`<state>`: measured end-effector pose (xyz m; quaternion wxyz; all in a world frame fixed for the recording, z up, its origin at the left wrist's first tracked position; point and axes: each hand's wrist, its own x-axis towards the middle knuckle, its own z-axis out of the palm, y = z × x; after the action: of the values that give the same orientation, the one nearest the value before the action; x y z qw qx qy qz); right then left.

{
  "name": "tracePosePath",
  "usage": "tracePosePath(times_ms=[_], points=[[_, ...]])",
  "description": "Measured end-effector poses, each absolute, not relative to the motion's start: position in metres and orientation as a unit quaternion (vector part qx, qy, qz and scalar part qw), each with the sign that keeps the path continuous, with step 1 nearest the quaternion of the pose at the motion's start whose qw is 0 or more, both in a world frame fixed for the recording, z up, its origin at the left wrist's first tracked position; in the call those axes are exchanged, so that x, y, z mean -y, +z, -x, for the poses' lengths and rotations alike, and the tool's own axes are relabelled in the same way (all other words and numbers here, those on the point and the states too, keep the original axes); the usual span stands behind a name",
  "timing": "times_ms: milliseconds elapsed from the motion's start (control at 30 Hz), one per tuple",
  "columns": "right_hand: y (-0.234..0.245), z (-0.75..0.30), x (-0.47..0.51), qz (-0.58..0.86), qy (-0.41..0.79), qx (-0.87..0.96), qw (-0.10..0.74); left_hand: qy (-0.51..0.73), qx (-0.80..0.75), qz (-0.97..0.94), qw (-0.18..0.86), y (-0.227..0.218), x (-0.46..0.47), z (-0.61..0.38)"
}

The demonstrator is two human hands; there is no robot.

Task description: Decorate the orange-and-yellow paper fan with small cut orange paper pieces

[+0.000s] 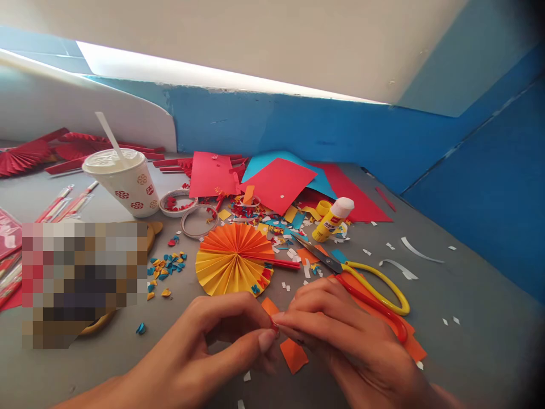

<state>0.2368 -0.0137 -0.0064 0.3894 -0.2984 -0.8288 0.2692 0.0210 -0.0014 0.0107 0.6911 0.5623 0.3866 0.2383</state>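
My left hand (213, 341) and my right hand (332, 324) meet at the fingertips low in the middle of the view. Both pinch a small orange paper piece (272, 309), and a speck of red shows between the fingertips. Another orange paper scrap (293, 355) lies just below them on the grey table (447, 352). Right of my right hand rest scissors with yellow and red handles (366, 289), their blades pointing up and left. A pleated orange and yellow paper fan (234, 260) lies above my hands.
A glue stick (332, 218), red and blue paper sheets (279, 182), a tape roll (199, 221) and scattered paper scraps crowd the table's middle. A paper cup with a straw (123, 182) and red paper fans (25, 156) stand left. A blue wall (298, 128) rises behind. A pixelated patch hides the left.
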Motion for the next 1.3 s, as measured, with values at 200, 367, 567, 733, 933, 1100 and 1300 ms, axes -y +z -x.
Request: tracePosePath(times_ms=[200,367,567,733,933,1100,1300], points=[[-0.003,-0.234,0.016,0.321,0.240,0.825,0.397,0.237,-0.392,-0.567,0.684,0.010,0.001,-0.021],[0.010,-0.240,0.010,0.364,0.211,0.816,0.397,0.229,-0.414,-0.547,0.691,0.009,0.000,-0.021],[0.019,-0.250,0.003,0.350,0.193,0.861,0.313,0.242,-0.423,-0.522,0.700,0.011,0.000,-0.021],[0.022,-0.247,0.006,0.315,0.253,0.854,0.327,0.231,-0.405,-0.516,0.718,0.012,-0.001,-0.019],[0.017,-0.247,0.013,0.331,0.279,0.822,0.370,0.245,-0.414,-0.505,0.716,0.011,-0.002,-0.020],[0.015,-0.249,0.014,0.329,0.231,0.847,0.347,0.247,-0.402,-0.506,0.722,0.010,-0.002,-0.020],[0.020,-0.244,0.014,0.264,-0.025,0.914,0.307,0.235,-0.396,-0.502,0.733,0.008,-0.002,-0.019]])
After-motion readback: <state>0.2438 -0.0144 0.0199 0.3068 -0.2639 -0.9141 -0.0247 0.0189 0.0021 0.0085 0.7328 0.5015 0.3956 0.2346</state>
